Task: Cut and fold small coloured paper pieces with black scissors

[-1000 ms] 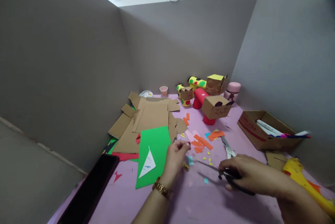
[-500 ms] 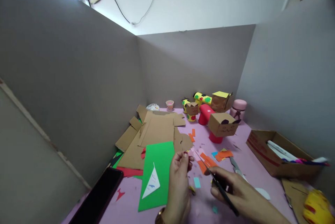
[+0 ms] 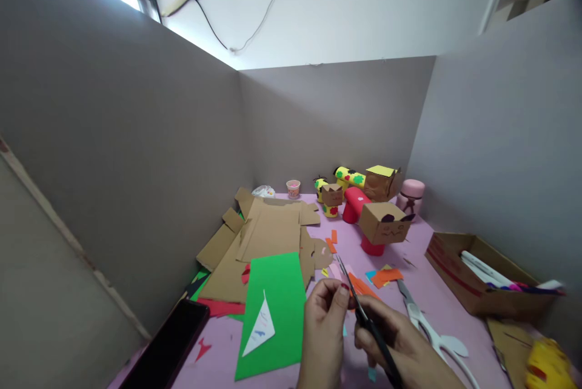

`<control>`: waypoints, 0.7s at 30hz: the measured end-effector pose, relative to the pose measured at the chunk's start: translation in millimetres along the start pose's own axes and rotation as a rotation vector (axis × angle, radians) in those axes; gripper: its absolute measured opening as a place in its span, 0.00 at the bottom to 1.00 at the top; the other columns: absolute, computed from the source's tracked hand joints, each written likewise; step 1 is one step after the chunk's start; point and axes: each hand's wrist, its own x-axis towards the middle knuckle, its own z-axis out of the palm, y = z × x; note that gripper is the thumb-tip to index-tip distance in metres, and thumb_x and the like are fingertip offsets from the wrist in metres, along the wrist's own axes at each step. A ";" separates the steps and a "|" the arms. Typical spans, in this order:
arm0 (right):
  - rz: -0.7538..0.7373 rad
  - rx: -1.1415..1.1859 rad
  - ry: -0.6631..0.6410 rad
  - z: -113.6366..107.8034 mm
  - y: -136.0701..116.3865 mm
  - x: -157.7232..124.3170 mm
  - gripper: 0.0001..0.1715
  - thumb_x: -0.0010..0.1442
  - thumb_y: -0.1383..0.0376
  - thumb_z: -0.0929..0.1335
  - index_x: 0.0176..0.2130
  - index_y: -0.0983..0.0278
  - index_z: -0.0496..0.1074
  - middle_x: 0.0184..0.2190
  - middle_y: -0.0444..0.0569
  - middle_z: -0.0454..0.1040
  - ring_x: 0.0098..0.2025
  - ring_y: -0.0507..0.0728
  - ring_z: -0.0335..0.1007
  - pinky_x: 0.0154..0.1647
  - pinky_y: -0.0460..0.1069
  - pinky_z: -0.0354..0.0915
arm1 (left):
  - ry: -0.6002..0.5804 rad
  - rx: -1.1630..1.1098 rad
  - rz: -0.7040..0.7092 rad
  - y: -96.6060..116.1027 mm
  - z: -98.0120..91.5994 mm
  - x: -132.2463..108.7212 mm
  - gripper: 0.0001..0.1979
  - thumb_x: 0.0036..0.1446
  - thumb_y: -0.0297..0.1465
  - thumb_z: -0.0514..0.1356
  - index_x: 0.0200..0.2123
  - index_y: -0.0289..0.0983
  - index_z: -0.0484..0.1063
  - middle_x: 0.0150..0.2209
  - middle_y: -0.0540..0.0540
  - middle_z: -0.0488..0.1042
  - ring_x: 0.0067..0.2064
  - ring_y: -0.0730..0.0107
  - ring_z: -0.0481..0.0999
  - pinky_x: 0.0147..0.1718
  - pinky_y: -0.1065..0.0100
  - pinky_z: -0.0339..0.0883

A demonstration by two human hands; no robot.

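My right hand (image 3: 395, 340) holds slim black-handled scissors (image 3: 373, 331), whose thin metal blades point up and away to the left. Close beside them is my left hand (image 3: 325, 322), thumb and fingers pinched together; whatever is between the fingertips is too small or hidden to make out. The blades pass right by the left thumb tip. Under and beyond the hands lie orange paper strips (image 3: 362, 285) and pink paper pieces (image 3: 335, 271). Left of my left hand is a green sheet (image 3: 277, 280) with a white paper triangle (image 3: 261, 331) on it.
White-handled scissors (image 3: 421, 322) lie at right, near an open box of markers (image 3: 473, 292). Cardboard sheets (image 3: 273, 231) cover the left side, with a phone (image 3: 170, 340) in front. Cardboard-headed animal figures (image 3: 384, 222), a paper cup (image 3: 293, 189) and a pink bottle (image 3: 410, 196) stand behind.
My hands have come closer together, and the scissors' blades now sit against the left fingertips. The view has tilted slightly upward, and the white-handled scissors show more fully.
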 end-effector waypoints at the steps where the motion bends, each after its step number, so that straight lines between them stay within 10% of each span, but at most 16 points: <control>1: 0.005 -0.002 0.001 -0.2 -0.4 0.0 0.17 0.55 0.58 0.69 0.43 0.64 0.68 0.23 0.38 0.59 0.25 0.52 0.54 0.25 0.47 0.56 | 0.000 -0.003 -0.003 1.0 0.3 -0.5 0.09 0.47 0.34 0.64 0.22 0.36 0.68 0.22 0.53 0.68 0.27 0.71 0.65 0.30 0.69 0.59; 21: 0.070 -0.149 -0.005 -4.1 -17.4 -5.0 0.09 0.54 0.66 0.65 0.38 0.64 0.68 0.20 0.36 0.54 0.23 0.52 0.48 0.23 0.47 0.49 | 0.019 0.294 0.075 22.7 -0.7 -1.4 0.06 0.49 0.30 0.59 0.21 0.37 0.66 0.23 0.50 0.66 0.30 0.66 0.64 0.33 0.67 0.59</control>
